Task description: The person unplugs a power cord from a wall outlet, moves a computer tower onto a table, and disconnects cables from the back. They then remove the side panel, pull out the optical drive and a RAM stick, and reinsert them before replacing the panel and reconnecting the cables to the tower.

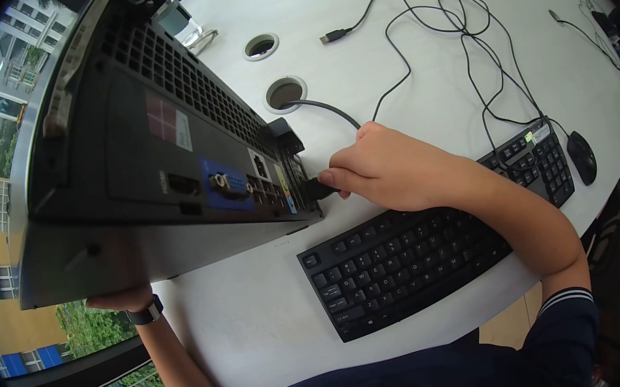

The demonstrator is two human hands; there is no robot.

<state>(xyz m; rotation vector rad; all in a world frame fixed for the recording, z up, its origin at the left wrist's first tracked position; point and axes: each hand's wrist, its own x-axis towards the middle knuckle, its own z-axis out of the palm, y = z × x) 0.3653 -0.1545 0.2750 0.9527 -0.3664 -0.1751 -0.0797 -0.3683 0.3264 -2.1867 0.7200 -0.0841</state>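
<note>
A black all-in-one computer (191,169) stands on the white table, its back with ports turned toward the camera. My right hand (392,168) is closed on a black plug (319,188) at the lower right edge of the ports. A thick black cable (326,106) runs from the plug's side behind my hand to a round table hole. My left hand (125,299) is under the computer's lower left edge, a dark band on its wrist; most of its fingers are hidden behind the casing.
A black keyboard (411,258) lies in front on the table (239,310), a mouse (582,158) at its right. Tangled thin cables and a loose USB plug (336,36) lie farther back. Two round holes are near the computer. Windows are at the left.
</note>
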